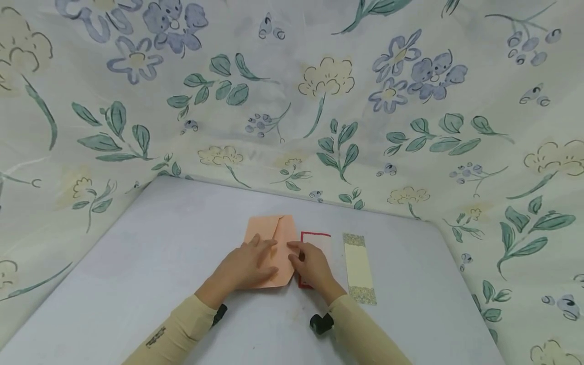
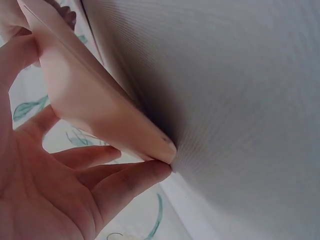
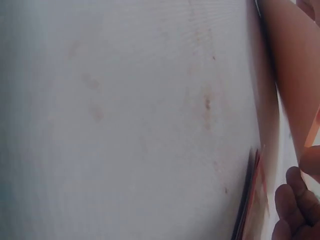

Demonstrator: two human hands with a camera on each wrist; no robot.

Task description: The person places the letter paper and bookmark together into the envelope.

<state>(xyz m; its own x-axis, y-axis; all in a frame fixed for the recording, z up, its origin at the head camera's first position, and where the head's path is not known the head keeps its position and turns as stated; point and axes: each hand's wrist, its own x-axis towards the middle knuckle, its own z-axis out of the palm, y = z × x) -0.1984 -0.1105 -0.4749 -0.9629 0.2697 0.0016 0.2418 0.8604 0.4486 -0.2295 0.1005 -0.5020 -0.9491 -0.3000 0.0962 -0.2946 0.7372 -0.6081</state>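
Observation:
A peach paper envelope (image 1: 285,228) with a folded flap lies on the white table. My left hand (image 1: 246,263) rests across its left half, fingers spread and thumb toward the lower part. In the left wrist view the envelope (image 2: 85,95) shows nearly edge-on, with fingertips (image 2: 160,170) right at its edge and corner. At the envelope's right side, my right hand (image 1: 315,266) pinches the edge between thumb and bent fingers. Under and beside that hand is a pale card with a red border (image 1: 317,234), partly hidden by it.
To the right lies a cream paper strip (image 1: 359,266) with patterned ends. A floral cloth (image 1: 274,101) rises behind and at the sides of the table (image 1: 182,223). Dark wrist cameras (image 1: 321,323) sit beneath the sleeves. Faint brownish marks (image 3: 207,105) spot the table.

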